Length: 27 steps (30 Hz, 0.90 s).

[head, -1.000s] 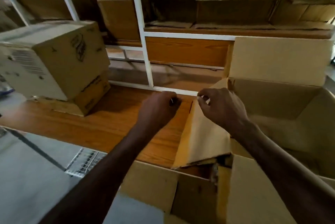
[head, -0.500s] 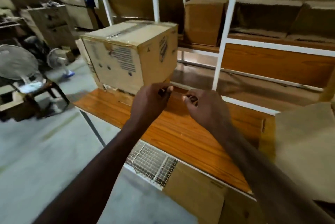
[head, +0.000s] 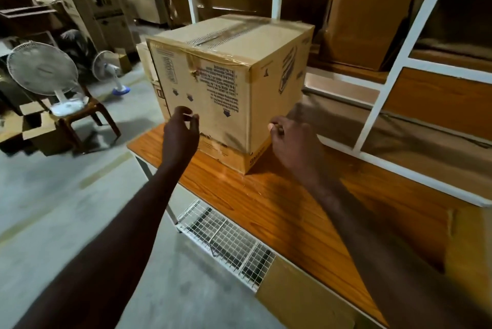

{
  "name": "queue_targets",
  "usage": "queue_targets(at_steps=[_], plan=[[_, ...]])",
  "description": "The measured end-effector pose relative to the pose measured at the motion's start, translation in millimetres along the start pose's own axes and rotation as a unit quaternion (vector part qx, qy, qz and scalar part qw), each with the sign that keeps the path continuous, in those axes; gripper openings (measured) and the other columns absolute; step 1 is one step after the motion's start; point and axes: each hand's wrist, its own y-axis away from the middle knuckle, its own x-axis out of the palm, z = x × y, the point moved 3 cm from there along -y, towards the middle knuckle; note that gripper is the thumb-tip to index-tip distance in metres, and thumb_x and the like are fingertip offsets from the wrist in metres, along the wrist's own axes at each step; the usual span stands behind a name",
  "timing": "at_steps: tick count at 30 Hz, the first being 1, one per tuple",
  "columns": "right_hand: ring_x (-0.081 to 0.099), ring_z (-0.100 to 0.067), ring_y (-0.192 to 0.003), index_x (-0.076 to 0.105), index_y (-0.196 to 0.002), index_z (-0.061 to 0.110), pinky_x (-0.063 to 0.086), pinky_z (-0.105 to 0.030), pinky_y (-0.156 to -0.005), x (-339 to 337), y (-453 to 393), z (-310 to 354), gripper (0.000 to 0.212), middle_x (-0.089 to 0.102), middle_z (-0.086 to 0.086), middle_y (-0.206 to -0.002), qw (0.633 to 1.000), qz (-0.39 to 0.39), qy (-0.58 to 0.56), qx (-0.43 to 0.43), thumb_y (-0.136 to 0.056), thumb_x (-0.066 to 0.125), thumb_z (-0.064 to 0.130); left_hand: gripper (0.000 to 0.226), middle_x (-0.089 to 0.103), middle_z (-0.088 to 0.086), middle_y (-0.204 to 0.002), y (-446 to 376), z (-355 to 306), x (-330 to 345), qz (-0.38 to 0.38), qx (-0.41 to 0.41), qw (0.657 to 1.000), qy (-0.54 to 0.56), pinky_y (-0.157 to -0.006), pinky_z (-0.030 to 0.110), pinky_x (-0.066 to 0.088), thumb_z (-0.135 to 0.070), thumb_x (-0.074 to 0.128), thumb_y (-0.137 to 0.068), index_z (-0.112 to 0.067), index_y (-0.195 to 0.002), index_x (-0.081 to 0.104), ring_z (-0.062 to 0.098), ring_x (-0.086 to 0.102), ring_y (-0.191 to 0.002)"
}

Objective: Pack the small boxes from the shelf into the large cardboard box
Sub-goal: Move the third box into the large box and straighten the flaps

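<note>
Tabletop point(head: 279, 211): we are reaching for the box point(head: 229, 84).
Left hand point(head: 181, 134) and right hand point(head: 292, 142) fingers are hanging apart, empty; a one-sided grip could be tipping it.

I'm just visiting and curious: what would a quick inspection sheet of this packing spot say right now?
Surface: orange wooden table, mostly bare.
Job's things: taped cardboard box sits on a flatter box on the table; brown boxes on the white shelf.
Clutter: wire mesh rack under the table edge.
Grips: left hand and right hand empty, near the box's sides.
Cables: nothing seen.
Surroundings: two fans, stacked cartons, a person far back.
</note>
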Motion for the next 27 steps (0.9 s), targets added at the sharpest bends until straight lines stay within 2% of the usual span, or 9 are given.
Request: queue_targets(at_steps=[4,7,11,15,17,19,22,25,27], plan=[[0.073,-0.017,-0.087,0.068,-0.128,0.026,0.065,-0.042,-0.075,26.9,-19.0,-4.9,0.028,0.076,-0.002,-0.104,0.999,0.002,-0.006,0.033,-0.110,0.050,0.037,0.041,0.065,0.019,-0.138,-49.3,36.6,5.1,-0.007,-0.050,0.999,0.020,-0.098,0.041,0.047,-0.037,0.049,-0.115,-0.013,-0.148,0.053,0.034,0.062,-0.123],[0.073,-0.017,-0.090,0.063,-0.136,0.021,0.064,-0.042,-0.075,45.8,-31.7,-5.1,0.031,0.075,-0.003,-0.109,0.998,-0.011,-0.007,0.061,-0.112,0.047,0.032,0.048,0.062,0.026,-0.143,-86.3,67.9,11.6,0.001,-0.084,0.996,0.037,-0.105,0.048,0.047,-0.038,0.042,-0.116,-0.009,-0.153,0.049,0.044,0.060,-0.128],[0.073,-0.016,-0.089,0.049,-0.150,0.023,0.065,-0.039,-0.072,73.3,-44.8,-6.4,0.039,0.072,-0.004,-0.119,0.992,-0.017,-0.053,0.116,-0.113,0.042,0.033,0.055,0.062,0.022,-0.148,-122.6,100.2,24.1,0.024,-0.108,0.988,0.105,-0.104,0.046,0.048,-0.047,0.030,-0.117,-0.013,-0.158,0.046,0.040,0.060,-0.131],[0.056,-0.003,-0.064,0.048,-0.149,0.020,0.043,-0.012,-0.048,95.2,-55.4,-3.4,0.038,0.066,0.005,-0.094,0.967,-0.044,-0.115,0.223,-0.115,0.038,0.034,0.051,0.063,0.017,-0.144,-144.6,116.1,35.1,0.007,-0.190,0.956,0.224,-0.092,0.037,0.044,-0.047,0.029,-0.118,-0.014,-0.155,0.041,0.030,0.061,-0.120],[0.049,-0.001,-0.063,0.051,-0.146,0.019,0.037,-0.011,-0.045,106.6,-58.5,0.5,0.038,0.055,0.011,-0.083,0.939,-0.057,-0.178,0.289,-0.115,0.035,0.035,0.050,0.062,0.017,-0.142,-163.1,131.3,35.9,-0.009,-0.228,0.935,0.272,-0.091,0.039,0.049,-0.045,0.030,-0.118,-0.010,-0.151,0.045,0.030,0.062,-0.118],[0.056,-0.008,-0.069,0.057,-0.132,0.026,0.044,-0.024,-0.056,123.6,-63.6,1.3,0.036,0.062,0.005,-0.087,0.909,-0.056,-0.222,0.347,-0.115,0.031,0.044,0.056,0.066,0.018,-0.139,-185.6,154.0,40.9,0.001,-0.270,0.911,0.311,-0.099,0.047,0.056,-0.051,0.034,-0.112,-0.010,-0.142,0.058,0.035,0.066,-0.122],[0.071,-0.022,-0.093,0.064,-0.116,0.025,0.056,-0.038,-0.069,143.5,-65.4,10.6,0.044,0.074,-0.004,-0.106,0.849,-0.052,-0.323,0.414,-0.113,0.030,0.053,0.070,0.071,0.011,-0.131,-206.7,170.8,45.9,0.111,-0.349,0.860,0.355,-0.089,0.049,0.062,-0.071,0.033,-0.104,-0.016,-0.133,0.066,0.036,0.068,-0.124],[0.074,-0.023,-0.091,0.070,-0.113,0.024,0.060,-0.044,-0.077,151.5,-64.1,18.1,0.043,0.077,-0.002,-0.099,0.808,-0.075,-0.378,0.445,-0.112,0.037,0.052,0.046,0.065,0.008,-0.137,-222.4,172.0,48.9,0.299,-0.328,0.829,0.342,-0.101,0.053,0.059,-0.053,0.053,-0.104,-0.022,-0.135,0.065,0.031,0.065,-0.119],[0.073,-0.025,-0.092,0.072,-0.101,0.028,0.057,-0.042,-0.078,156.7,-65.0,19.7,0.043,0.078,0.001,-0.090,0.769,-0.088,-0.417,0.476,-0.110,0.039,0.054,0.040,0.062,0.013,-0.143,-234.5,176.2,46.9,0.366,-0.320,0.806,0.337,-0.106,0.058,0.057,-0.043,0.062,-0.100,-0.022,-0.133,0.069,0.036,0.065,-0.124]])
